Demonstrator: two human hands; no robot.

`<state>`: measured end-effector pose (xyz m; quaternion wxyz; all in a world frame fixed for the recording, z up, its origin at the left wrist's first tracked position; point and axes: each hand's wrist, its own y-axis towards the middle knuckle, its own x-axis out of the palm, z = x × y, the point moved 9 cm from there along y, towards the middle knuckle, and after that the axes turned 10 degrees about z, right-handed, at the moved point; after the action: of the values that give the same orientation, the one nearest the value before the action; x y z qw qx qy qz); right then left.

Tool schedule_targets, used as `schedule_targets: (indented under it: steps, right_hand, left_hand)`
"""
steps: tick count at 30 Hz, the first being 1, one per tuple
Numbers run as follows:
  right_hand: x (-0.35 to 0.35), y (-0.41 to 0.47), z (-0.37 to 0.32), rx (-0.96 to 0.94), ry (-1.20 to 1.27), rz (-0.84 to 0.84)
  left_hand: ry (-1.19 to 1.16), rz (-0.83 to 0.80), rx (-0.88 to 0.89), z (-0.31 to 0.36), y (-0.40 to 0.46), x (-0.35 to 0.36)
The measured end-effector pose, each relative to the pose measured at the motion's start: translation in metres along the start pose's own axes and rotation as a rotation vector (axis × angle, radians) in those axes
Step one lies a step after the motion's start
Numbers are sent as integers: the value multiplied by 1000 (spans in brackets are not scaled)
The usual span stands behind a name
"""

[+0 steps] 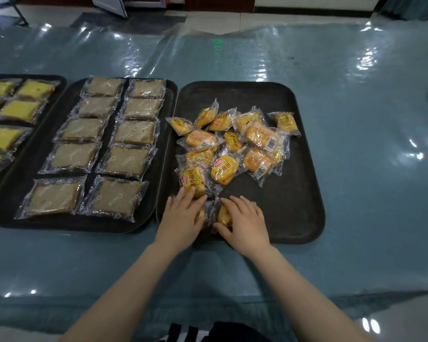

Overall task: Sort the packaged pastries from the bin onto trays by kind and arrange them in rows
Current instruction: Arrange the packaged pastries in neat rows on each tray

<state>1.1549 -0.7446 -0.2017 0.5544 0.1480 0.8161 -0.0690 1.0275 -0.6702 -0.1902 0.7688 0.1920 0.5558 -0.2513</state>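
Starting a front row on the right-hand black tray, the left hand and right hand are each pressing flat on one small wrapped bun, while the loose heap of buns behind is awaiting lining up.

Table: teal top under a clear, glossy plastic sheet, wrinkled toward the far edge. Three dark trays directly on it, side by side near the front edge: right tray, middle tray just touching it, left tray partly cut off by frame edge
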Motion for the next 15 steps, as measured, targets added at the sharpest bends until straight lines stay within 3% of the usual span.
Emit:
schedule_targets:
  steps: [3,11,15]
  right_hand:
    - [10,2,0,14,-27,-69]
    - [16,2,-5,53,-48,-145]
    - [-18,32,-1,77,101,82]
  left_hand:
    - [66,-82,-36,-8,-8,22]
    - [46,-73,-28,-9,-11,25]
    - [-67,-58,-53,-10,-13,20]
